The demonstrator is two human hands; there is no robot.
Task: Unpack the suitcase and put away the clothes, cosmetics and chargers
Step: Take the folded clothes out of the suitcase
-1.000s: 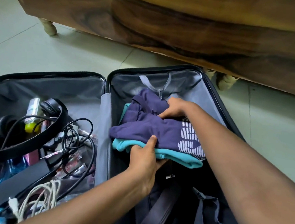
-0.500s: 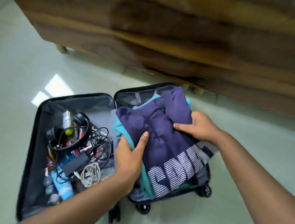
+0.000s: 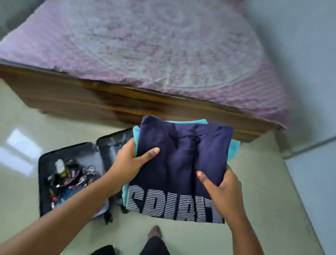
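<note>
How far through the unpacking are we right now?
Early. Done: nothing visibly put away yet. In hand: the left hand and right hand grip a folded navy top stacked on a teal garment, lifted clear of the suitcase. Left: the cosmetics and cables in its left half.

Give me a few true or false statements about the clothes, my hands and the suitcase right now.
1. Both hands grip the folded clothes: left hand, right hand. True.
2. The navy shirt lies under the teal garment. False: navy is on top.
3. The suitcase lies open on the floor. True.
4. The left half of the suitcase is empty. False: small items and cables fill it.
5. The clothes rest on the bed. False: they are held in the air.
</note>
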